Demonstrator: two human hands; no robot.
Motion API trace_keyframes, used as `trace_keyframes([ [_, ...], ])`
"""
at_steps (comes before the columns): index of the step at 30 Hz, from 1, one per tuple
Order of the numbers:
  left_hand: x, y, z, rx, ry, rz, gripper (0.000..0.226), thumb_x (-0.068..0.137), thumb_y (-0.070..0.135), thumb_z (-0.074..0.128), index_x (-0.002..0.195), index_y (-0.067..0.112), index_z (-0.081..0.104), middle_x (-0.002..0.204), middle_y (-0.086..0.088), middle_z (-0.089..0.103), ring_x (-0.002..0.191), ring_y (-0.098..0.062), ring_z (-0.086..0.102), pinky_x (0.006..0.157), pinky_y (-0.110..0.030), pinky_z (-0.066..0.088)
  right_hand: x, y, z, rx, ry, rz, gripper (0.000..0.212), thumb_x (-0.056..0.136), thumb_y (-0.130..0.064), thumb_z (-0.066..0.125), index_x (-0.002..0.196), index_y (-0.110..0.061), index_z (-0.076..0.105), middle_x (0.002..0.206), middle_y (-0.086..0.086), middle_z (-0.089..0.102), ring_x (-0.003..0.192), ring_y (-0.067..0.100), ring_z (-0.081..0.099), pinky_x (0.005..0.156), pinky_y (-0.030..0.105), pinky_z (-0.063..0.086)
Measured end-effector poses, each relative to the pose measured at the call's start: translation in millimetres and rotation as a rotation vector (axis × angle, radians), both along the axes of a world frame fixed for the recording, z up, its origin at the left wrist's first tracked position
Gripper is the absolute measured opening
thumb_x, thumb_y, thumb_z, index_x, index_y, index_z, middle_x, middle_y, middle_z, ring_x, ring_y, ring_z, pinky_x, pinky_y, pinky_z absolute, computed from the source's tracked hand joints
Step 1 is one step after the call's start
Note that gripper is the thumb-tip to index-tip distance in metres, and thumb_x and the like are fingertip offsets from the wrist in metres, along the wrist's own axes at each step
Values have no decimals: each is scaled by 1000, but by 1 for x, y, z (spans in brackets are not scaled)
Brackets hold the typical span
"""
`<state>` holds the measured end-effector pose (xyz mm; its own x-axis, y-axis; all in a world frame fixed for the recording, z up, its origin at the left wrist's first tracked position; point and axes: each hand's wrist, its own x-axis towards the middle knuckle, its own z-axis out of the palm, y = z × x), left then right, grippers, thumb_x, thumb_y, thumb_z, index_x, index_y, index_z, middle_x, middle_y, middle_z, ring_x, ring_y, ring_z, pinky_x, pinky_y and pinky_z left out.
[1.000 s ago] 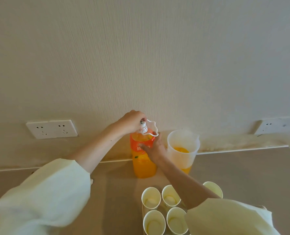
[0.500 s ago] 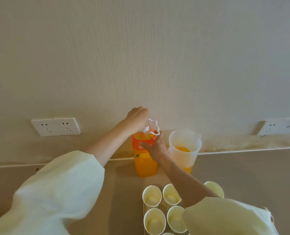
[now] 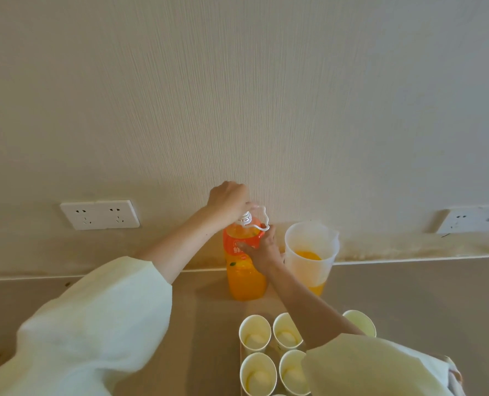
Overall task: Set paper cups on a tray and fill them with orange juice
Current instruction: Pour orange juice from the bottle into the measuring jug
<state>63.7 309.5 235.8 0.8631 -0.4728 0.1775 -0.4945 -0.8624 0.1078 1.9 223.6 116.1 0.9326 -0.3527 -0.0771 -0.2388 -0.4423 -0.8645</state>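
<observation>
Left hand [image 3: 228, 200] grips the cap [image 3: 246, 216], right hand [image 3: 262, 250] clasps the upright juice bottle [image 3: 244, 281].

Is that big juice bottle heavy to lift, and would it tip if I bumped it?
Probably heavy: the juice bottle looks nearly full. It is tall and narrow, so a bump up high might tip it, though that weight should steady it. Smooth plastic could be slippery; its white loop handle would likely help.
</observation>
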Motion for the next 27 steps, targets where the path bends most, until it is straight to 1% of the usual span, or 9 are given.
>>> trace_keyframes([
  [3,1,0,-1,42,112,-66,13,91,9,57,92,11,70,94,-6,66,87,-24,61,63,-28,42,1,4,-2,44,-22,9,78,81,-42,75,136,-19,25,141,3,46,131,29,45,109,61,31],
  [6,-1,-5,5,52,184,-138,36,88,-6,52,114,14,65,118,-8,55,105,-24,53,66,-25,42,3,4,-3,87,-45,4,78,79,-37,78,135,-17,26,138,6,46,127,29,48,105,57,38],
  [8,-1,-6,6,98,62,-80,13,92,15,59,103,10,64,111,-8,55,106,-26,52,72,-31,42,3,3,-3,103,-49,1,78,79,-34,79,134,-15,27,136,7,48,126,29,49,103,52,43],
  [10,1,-4,0,180,-7,8,33,93,35,58,75,8,54,82,-5,55,80,-26,54,64,-32,39,1,3,-5,104,-50,-8,83,75,-39,81,135,-17,28,134,5,49,124,28,51,101,51,45],
  [13,4,-7,-10,211,-30,12,35,94,25,58,65,11,43,60,0,43,61,-22,49,54,-28,32,-3,3,-4,75,-31,-3,99,65,-53,82,138,-20,25,135,1,47,129,26,47,108,51,38],
  [16,4,-9,-9,215,-1,-5,36,91,17,60,60,11,41,57,0,42,50,-15,40,45,-26,26,-3,6,-3,-25,-1,-44,103,65,-65,75,142,-20,23,139,-1,47,131,25,45,112,57,25],
  [19,9,-6,-9,173,57,-10,26,87,12,59,65,10,46,59,-1,42,54,-18,40,47,-26,25,5,6,0,-17,-19,-62,102,60,-72,70,137,-22,26,122,-5,53,121,26,54,104,58,37],
  [23,12,0,-4,104,143,-118,20,86,10,59,72,13,45,68,1,44,68,-19,42,55,-26,28,19,1,-4,16,17,-56,105,40,-82,60,127,-30,31,88,-21,41,106,22,60,97,57,44],
  [27,6,3,-3,102,109,-119,18,90,15,59,76,10,48,76,-2,50,72,-20,46,53,-24,27,12,4,-1,39,6,-53,100,45,-79,65,124,-29,29,100,-14,47,107,19,59,97,51,46],
])
